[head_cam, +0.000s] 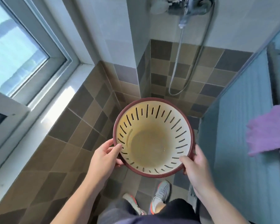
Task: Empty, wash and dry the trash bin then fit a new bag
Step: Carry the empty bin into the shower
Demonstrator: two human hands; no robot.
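Hands are being kept on opposite sides of a round cream plastic trash bin with a dark red rim (153,138): the left hand (103,159) is being curled round the rim's left edge, the right hand (196,165) round its lower right edge. It is being held above the brown tiled shower floor (63,147), open mouth upward. Dark slits are showing around its wall, and its yellowish-stained bottom is being shown bare.
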